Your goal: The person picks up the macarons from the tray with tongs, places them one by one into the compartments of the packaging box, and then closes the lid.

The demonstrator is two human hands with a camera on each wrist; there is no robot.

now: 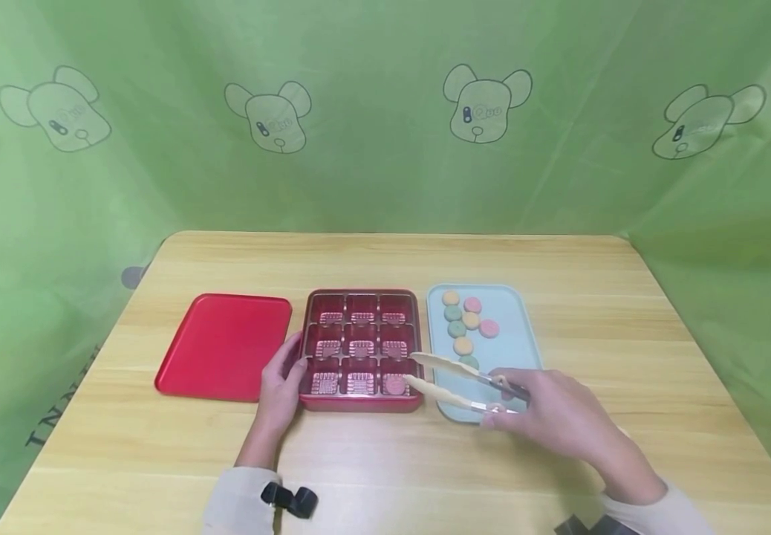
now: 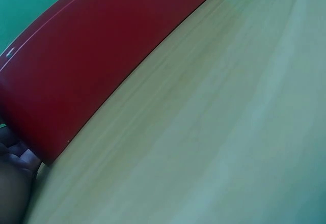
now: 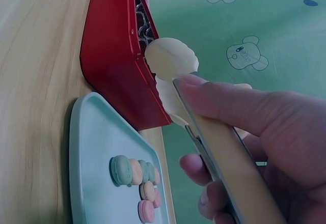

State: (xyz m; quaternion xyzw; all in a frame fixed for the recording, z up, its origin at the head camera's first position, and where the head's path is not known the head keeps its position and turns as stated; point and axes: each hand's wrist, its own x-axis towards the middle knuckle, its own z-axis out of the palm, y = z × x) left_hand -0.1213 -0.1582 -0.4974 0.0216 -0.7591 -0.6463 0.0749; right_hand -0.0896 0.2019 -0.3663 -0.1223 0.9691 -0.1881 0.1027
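My left hand (image 1: pixel 280 388) grips the left side of a red box (image 1: pixel 360 403), its thumb near the top edge. The box has a divided clear insert, and a pink macaron (image 1: pixel 394 385) lies in the near right compartment; the other compartments look bare. My right hand (image 1: pixel 559 412) holds tongs (image 1: pixel 440 393) with cream-coloured tips. The tips stand apart at the box's right edge, one beside the pink macaron, with nothing seen between them. In the right wrist view the tongs (image 3: pixel 173 58) partly cover the box's edge.
Right of the box is a light blue tray (image 1: pixel 518 338) with several green, pink and orange macarons (image 1: pixel 463 346); the right hand and tongs cover its near part. A red lid (image 1: pixel 225 349) lies flat on the left. A green curtain (image 1: pixel 372 186) surrounds the wooden table (image 1: pixel 372 475).
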